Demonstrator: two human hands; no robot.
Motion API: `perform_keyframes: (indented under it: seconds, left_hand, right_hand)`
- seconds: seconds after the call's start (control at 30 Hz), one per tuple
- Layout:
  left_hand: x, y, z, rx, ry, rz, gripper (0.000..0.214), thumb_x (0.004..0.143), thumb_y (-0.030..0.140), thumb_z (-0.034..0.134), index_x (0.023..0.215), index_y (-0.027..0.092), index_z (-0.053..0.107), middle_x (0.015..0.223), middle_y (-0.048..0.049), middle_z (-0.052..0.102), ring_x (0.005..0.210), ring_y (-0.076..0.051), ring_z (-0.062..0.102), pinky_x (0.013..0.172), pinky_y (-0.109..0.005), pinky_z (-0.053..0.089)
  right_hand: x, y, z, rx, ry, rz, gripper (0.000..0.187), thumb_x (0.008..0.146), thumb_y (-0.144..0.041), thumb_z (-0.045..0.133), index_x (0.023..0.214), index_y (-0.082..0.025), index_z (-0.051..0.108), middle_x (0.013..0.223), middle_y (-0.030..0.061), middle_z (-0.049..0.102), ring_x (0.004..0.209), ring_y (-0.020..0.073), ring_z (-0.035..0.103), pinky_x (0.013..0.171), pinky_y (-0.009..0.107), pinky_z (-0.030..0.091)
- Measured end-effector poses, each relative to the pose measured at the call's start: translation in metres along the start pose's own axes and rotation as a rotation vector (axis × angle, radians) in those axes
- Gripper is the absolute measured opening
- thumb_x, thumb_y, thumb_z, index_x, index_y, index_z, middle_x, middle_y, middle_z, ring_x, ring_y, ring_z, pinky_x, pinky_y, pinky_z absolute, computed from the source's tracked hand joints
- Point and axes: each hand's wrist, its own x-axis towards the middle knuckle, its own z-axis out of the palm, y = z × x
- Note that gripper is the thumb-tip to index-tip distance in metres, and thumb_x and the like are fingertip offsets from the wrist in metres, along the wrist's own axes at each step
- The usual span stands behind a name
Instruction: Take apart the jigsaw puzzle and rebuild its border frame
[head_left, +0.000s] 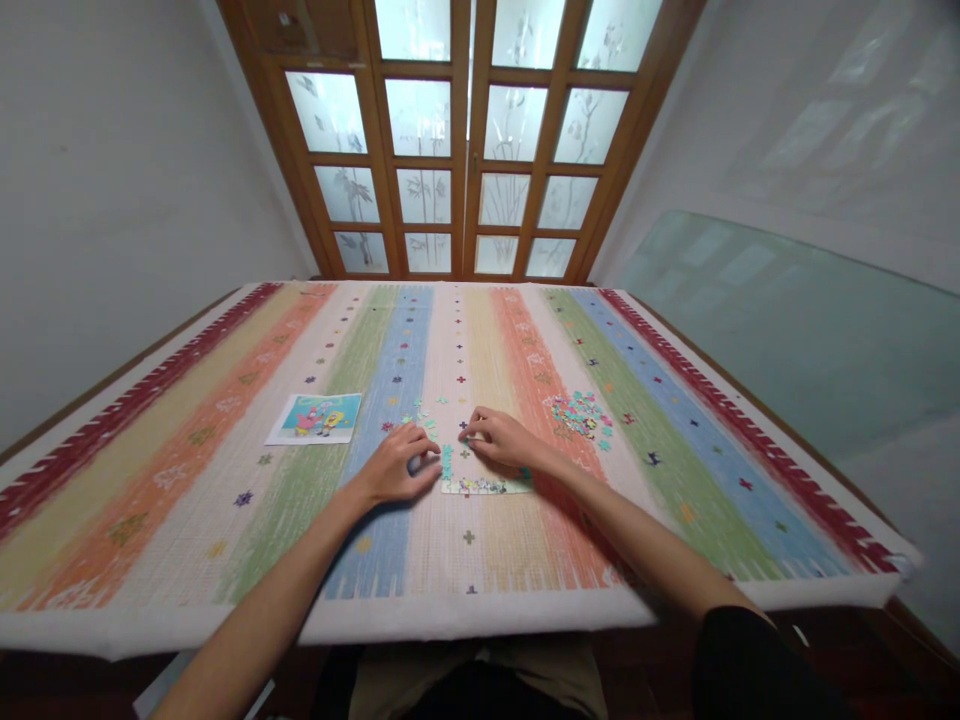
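Note:
A partly joined jigsaw puzzle lies near the front of the table, with a bottom strip and a short teal column at its left side. My right hand is just above it, thumb and fingertips pinched on a small teal puzzle piece, mostly hidden by the fingers. My left hand rests on the cloth left of the puzzle, fingers bent and apart from the thumb, holding nothing I can see. A few loose teal pieces lie beyond the left fingertips. My right forearm covers the puzzle's right end.
A heap of mixed loose puzzle pieces lies to the right. On the left is a picture card with a pink and a yellow cartoon figure. A striped cloth covers the table. Wooden glass-paned doors stand beyond it.

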Motion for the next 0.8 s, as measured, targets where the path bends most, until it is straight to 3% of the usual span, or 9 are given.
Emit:
perform_keyframes:
  seconds: [0.1,0.3,0.47,0.63,0.8]
  left_hand:
    - [-0.002,-0.001,0.003,-0.043,-0.043,0.021,0.016,0.093,0.031,0.062,0.090,0.019,0.073,0.075,-0.0026,0.060,0.077,-0.019,0.053,0.076,-0.034,0.043]
    - [-0.004,-0.003,0.006,-0.029,-0.119,0.050,0.016,0.093,0.030,0.066,0.090,0.020,0.078,0.068,-0.0010,0.056,0.073,-0.018,0.051,0.074,-0.032,0.039]
    - [-0.003,-0.002,0.007,-0.002,-0.148,0.061,0.018,0.094,0.030,0.064,0.091,0.020,0.079,0.066,-0.0013,0.056,0.073,-0.019,0.051,0.074,-0.033,0.038]
    - [-0.003,-0.004,0.007,-0.004,-0.161,0.065,0.019,0.095,0.031,0.063,0.093,0.021,0.079,0.065,-0.0017,0.057,0.073,-0.019,0.051,0.075,-0.034,0.038]
    - [-0.003,-0.004,0.008,-0.009,-0.158,0.073,0.019,0.094,0.031,0.063,0.093,0.020,0.078,0.065,-0.0018,0.058,0.073,-0.020,0.052,0.074,-0.034,0.038]
  right_hand:
    - [0.005,-0.001,0.004,0.019,0.034,-0.020,0.022,0.092,-0.014,0.065,0.108,-0.018,0.079,0.103,0.0075,0.063,0.085,0.0159,0.059,0.084,0.030,0.046]
    - [0.011,-0.011,0.012,0.017,-0.024,-0.062,0.018,0.089,-0.021,0.072,0.104,-0.022,0.080,0.102,0.0059,0.060,0.090,0.0185,0.058,0.086,0.031,0.045]
    - [0.013,-0.018,0.013,0.120,-0.032,-0.020,0.014,0.084,-0.015,0.073,0.097,-0.018,0.078,0.099,0.0056,0.061,0.090,0.0183,0.058,0.085,0.031,0.045]
    - [0.018,-0.023,0.013,0.245,-0.007,0.077,0.017,0.076,-0.005,0.072,0.090,-0.013,0.074,0.092,0.0044,0.064,0.083,0.0166,0.058,0.080,0.029,0.045]
    - [0.019,-0.028,0.017,0.288,-0.016,0.099,0.012,0.080,-0.006,0.067,0.088,-0.013,0.072,0.074,0.0003,0.066,0.066,0.0127,0.056,0.065,0.025,0.042]
